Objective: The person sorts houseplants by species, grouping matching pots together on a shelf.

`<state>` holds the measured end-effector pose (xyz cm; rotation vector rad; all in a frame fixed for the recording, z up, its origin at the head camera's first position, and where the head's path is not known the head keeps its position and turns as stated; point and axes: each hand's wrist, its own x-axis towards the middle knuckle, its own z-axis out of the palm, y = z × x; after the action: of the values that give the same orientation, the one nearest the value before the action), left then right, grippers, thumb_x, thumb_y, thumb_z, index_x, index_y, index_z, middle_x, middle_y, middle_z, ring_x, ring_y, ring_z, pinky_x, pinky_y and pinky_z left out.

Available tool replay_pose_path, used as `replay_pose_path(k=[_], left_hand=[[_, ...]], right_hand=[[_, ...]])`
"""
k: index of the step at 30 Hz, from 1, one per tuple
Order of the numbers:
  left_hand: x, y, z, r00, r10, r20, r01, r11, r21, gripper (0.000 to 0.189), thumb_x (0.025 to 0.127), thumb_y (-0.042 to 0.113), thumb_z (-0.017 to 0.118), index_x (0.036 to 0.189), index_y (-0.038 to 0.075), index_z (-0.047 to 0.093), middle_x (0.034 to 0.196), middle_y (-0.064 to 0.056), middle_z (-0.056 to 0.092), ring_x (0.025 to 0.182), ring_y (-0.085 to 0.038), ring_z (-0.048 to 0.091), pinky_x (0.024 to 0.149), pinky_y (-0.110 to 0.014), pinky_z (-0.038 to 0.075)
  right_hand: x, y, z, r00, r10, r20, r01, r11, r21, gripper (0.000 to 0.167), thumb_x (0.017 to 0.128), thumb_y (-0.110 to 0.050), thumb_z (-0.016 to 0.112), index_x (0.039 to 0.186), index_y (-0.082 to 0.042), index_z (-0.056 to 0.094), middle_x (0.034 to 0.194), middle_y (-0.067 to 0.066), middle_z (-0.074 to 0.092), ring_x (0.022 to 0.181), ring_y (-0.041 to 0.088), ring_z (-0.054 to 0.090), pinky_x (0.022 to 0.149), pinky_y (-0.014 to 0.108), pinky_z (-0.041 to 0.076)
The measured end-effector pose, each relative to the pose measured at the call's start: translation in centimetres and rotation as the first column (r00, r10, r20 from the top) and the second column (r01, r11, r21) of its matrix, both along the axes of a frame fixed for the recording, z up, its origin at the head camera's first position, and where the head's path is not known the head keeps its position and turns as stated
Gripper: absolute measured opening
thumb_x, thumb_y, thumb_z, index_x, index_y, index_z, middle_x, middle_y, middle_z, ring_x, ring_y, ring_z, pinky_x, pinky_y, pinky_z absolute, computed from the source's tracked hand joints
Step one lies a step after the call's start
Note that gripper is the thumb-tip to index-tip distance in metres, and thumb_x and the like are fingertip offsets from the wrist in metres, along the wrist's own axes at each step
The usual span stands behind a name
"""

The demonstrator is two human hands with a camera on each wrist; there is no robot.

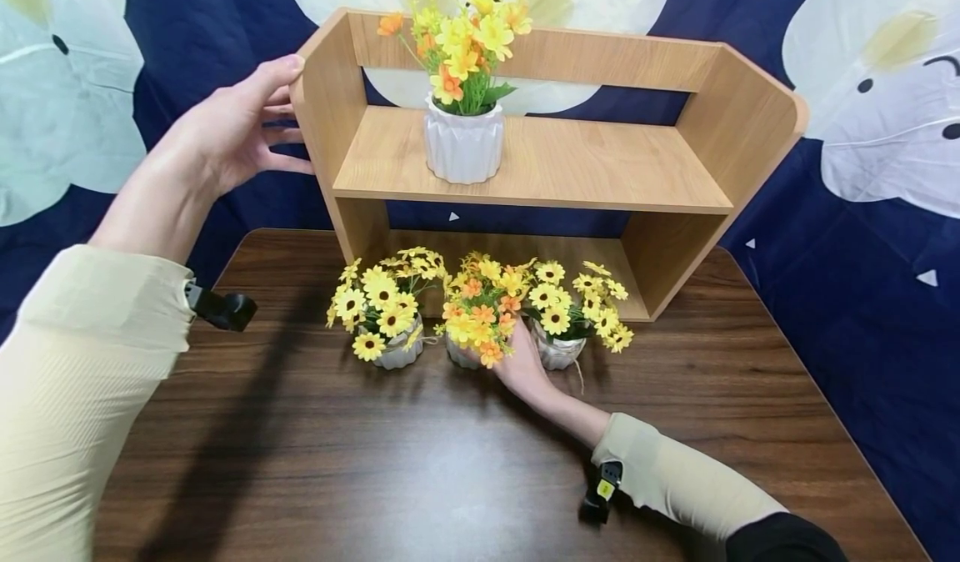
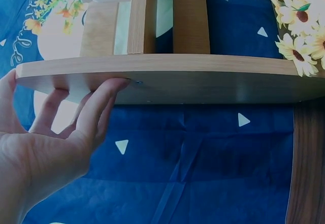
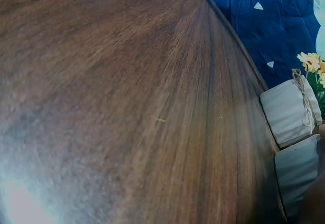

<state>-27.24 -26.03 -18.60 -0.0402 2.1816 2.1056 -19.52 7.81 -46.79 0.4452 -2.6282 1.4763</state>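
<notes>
My left hand [image 1: 243, 124] touches the left side panel [image 1: 327, 120] of a wooden two-tier shelf [image 1: 540, 158]. In the left wrist view its spread fingers [image 2: 94, 112] rest against the panel's outer face. My right hand [image 1: 522, 358] holds the middle flower pot [image 1: 463, 353], its fingers mostly hidden behind orange and yellow flowers [image 1: 483, 308]. To its left stands a pot of yellow daisies [image 1: 397, 347]; another daisy pot [image 1: 558, 349], tied with twine, stands to its right. In the right wrist view, two white pots [image 3: 289, 115] show at the edge.
On the upper board sits a white fluted pot [image 1: 465, 141] with yellow and orange flowers. The shelf stands at the back of a dark wood table [image 1: 360, 462]. Behind it hangs a blue cloth [image 1: 210, 12] with large pale figures.
</notes>
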Motion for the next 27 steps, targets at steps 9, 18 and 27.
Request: replay_pose_path(k=[9, 18, 27], left_hand=[[0.0, 0.1, 0.1, 1.0, -0.004, 0.003, 0.004, 1.0, -0.026, 0.071, 0.094, 0.06, 0.065, 0.155, 0.037, 0.038, 0.162, 0.003, 0.029, 0.149, -0.036, 0.029, 0.064, -0.035, 0.065], [0.0, 0.0, 0.0, 1.0, -0.008, 0.015, 0.008, 1.0, -0.013, 0.07, 0.094, 0.06, 0.064, 0.155, 0.036, 0.038, 0.163, 0.003, 0.029, 0.149, -0.036, 0.029, 0.064, -0.036, 0.065], [-0.1, -0.3, -0.1, 1.0, -0.015, 0.01, 0.015, 1.0, 0.011, 0.069, 0.094, 0.058, 0.065, 0.154, 0.036, 0.039, 0.162, 0.004, 0.031, 0.147, -0.036, 0.03, 0.064, -0.036, 0.065]], right_hand=[[-0.4, -0.3, 0.0, 1.0, -0.027, -0.007, 0.027, 0.998, -0.061, 0.061, 0.088, -0.015, 0.078, 0.141, 0.0, 0.052, 0.137, 0.019, 0.065, 0.129, 0.033, 0.061, 0.114, 0.047, 0.049], [0.0, -0.3, 0.6, 0.997, -0.073, 0.017, 0.074, 0.995, -0.064, 0.054, 0.089, -0.016, 0.077, 0.137, -0.001, 0.057, 0.131, 0.017, 0.069, 0.124, 0.032, 0.065, 0.11, 0.047, 0.052], [0.4, -0.1, 2.6, 1.0, 0.011, 0.006, -0.01, 0.99, -0.144, 0.067, 0.08, -0.015, 0.087, 0.139, -0.004, 0.057, 0.134, 0.013, 0.069, 0.127, 0.028, 0.065, 0.111, 0.041, 0.052]])
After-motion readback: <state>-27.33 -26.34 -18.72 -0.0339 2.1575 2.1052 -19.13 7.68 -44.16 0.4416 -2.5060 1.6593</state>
